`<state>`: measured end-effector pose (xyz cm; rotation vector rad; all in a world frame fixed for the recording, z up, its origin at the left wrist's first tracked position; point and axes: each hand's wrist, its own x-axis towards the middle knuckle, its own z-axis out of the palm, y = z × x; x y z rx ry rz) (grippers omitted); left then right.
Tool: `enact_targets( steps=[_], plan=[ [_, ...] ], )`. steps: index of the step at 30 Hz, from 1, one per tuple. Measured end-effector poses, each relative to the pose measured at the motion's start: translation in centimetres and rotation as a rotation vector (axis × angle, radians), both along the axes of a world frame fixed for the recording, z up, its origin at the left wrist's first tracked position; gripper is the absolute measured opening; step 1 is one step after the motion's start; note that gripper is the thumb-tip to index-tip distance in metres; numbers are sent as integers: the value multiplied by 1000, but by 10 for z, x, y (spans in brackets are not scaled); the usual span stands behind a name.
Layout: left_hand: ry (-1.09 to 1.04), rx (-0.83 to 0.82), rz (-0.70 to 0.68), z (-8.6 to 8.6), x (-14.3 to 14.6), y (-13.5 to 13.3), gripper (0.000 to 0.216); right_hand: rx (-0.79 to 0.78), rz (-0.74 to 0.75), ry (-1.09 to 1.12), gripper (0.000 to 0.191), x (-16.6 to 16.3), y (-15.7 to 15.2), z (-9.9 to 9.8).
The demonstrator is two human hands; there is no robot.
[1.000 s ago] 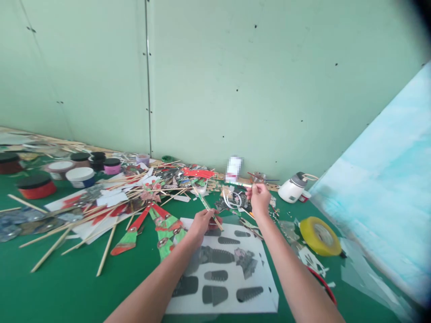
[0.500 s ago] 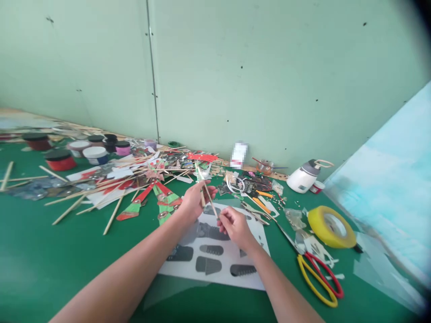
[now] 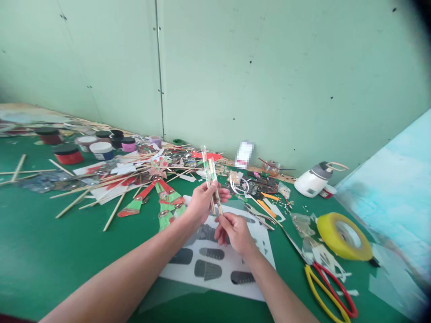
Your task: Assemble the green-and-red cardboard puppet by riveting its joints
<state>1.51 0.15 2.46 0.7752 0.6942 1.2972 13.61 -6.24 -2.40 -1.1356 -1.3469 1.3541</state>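
My left hand (image 3: 202, 202) is closed around pale wooden chopsticks (image 3: 206, 168), with its thumb across them and its other fingers behind. They stand nearly upright, their upper parts in clear wrapping with green marks. Between finger and thumb, my right hand (image 3: 235, 231) pinches the lower end of the right-hand chopstick (image 3: 217, 190). Both hands are above a white sheet (image 3: 225, 269) printed with dark grey shapes. Beside my left forearm lie red and green painted cut-out pieces (image 3: 166, 206) with round metal fasteners.
Scissors (image 3: 311, 269) with red and yellow handles lie at right, near a yellow tape roll (image 3: 346, 237). Orange-handled pliers (image 3: 267, 207) and a white bottle (image 3: 311, 179) are beyond. Loose sticks (image 3: 114, 208) and paint jars (image 3: 67, 154) crowd the left. A wall (image 3: 269, 80) closes off the back.
The chopsticks have been brought more upright, and their wrapped upper ends now show above my left hand. My right hand still pinches a lower end. The whole view has shifted slightly.
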Motion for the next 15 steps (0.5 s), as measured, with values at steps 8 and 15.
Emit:
enact_targets(
  steps=[8,15],
  plan=[
    [54,59,-85,-3,7,-10,28,60,-76,81,34,-3,-2,1],
    [231,76,-330,-13,21,-29,47,103,-210,149,39,0,2,3]
  ],
)
